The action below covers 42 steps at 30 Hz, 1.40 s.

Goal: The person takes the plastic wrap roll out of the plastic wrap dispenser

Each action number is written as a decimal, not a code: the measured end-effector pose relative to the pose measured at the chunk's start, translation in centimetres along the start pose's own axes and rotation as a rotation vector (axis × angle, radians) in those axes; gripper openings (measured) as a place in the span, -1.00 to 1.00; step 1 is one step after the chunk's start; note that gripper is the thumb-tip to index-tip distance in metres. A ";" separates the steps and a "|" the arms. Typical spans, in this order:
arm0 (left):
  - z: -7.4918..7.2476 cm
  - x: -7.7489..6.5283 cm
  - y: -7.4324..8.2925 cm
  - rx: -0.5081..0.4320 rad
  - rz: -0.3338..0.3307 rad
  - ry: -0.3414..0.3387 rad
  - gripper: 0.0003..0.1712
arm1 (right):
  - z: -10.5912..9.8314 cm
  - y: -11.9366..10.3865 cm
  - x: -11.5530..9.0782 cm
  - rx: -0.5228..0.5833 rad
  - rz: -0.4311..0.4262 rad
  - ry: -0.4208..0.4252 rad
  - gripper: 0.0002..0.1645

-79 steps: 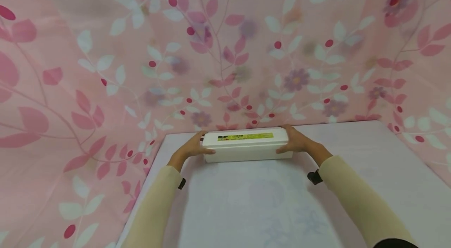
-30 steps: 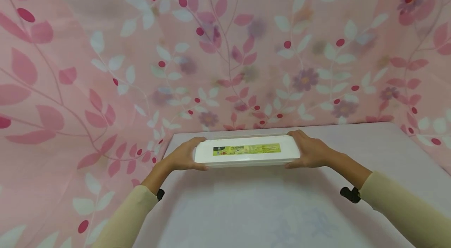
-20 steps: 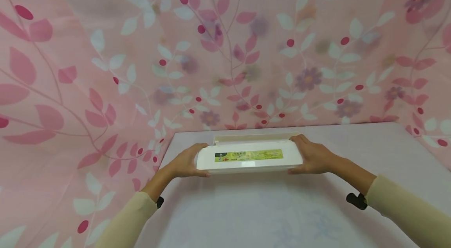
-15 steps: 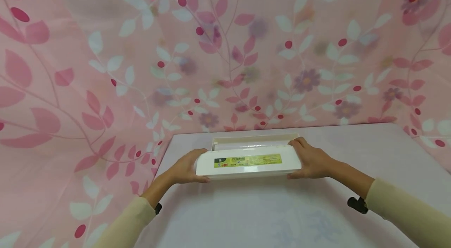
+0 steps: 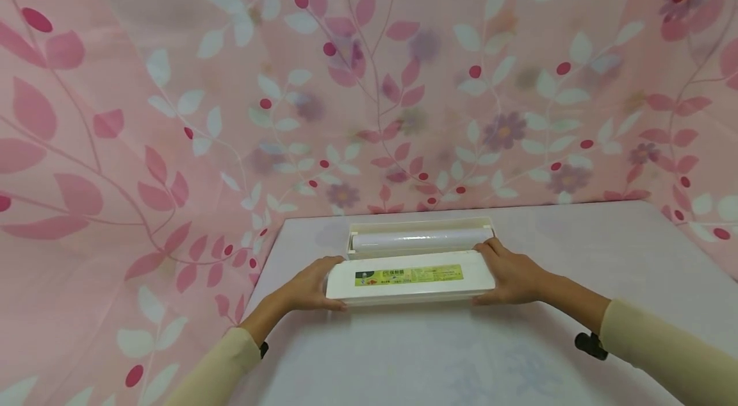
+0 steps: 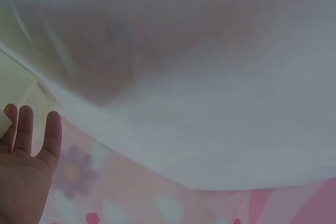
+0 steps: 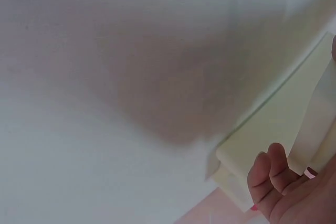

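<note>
A white lid with a green-and-yellow label is held by both hands in the head view, just in front of its box. My left hand grips its left end, thumb along the front edge. At the other end my right hand grips it the same way. Behind the lid stands the uncovered white box, with a roll of cling film lying lengthwise in it. In the right wrist view, the box shows beyond the fingers of my right hand. The left wrist view has my left hand at its edge.
The box stands near the back edge of a table covered with a pale cloth. A pink floral curtain hangs behind the table and along its left side. A small black device sits at the right wrist.
Both hands lifted the lid off the box and drew it forward. The box behind and the cling film roll inside have come into view.
</note>
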<state>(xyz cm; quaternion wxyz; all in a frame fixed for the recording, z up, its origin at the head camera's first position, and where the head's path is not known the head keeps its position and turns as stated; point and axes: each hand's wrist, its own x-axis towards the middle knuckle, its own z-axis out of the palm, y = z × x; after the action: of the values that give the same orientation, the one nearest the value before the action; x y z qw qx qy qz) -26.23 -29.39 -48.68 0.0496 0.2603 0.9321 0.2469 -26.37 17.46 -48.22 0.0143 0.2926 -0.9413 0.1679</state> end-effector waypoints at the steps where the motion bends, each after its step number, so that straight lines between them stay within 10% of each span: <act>1: 0.2 0.0 -0.1 0.010 0.001 -0.002 0.18 | 0.2 0.1 0.0 0.000 0.003 -0.008 0.28; 42: 2.2 0.9 -0.8 0.233 -0.011 -0.089 0.23 | 3.3 1.3 -0.7 0.023 0.087 -0.133 0.39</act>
<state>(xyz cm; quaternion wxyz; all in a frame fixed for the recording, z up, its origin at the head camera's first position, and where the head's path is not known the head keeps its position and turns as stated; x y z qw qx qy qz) -26.93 -28.58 -50.96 0.0616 0.2698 0.9528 0.1249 -26.32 17.78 -51.78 -0.0589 0.2621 -0.9500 0.1591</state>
